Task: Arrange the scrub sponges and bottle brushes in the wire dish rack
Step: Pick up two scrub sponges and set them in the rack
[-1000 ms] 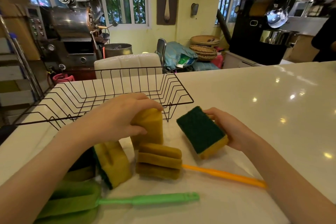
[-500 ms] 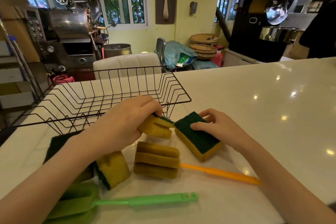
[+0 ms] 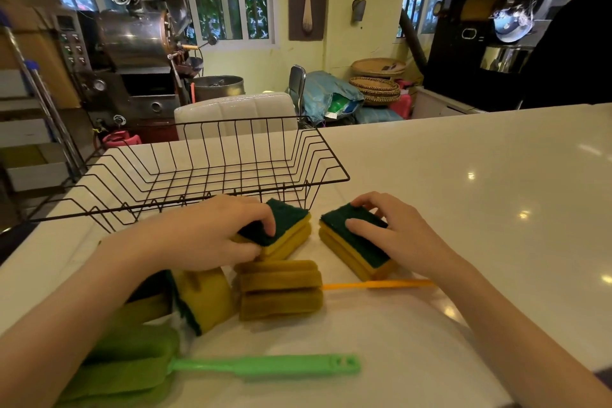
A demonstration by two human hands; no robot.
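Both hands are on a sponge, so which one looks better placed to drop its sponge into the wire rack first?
Probably the left hand. Its sponge lies right against the near edge of the wire rack, while the right hand rests on a sponge lying beside the rack's corner, slightly farther off.

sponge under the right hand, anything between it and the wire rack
Nothing solid blocks it. The right hand already rests on that sponge, and the wire dish rack sits behind and to its left, open-topped and holding nothing. Only the rack's near rim has to be cleared; the sponge under the left hand lies beside the path.
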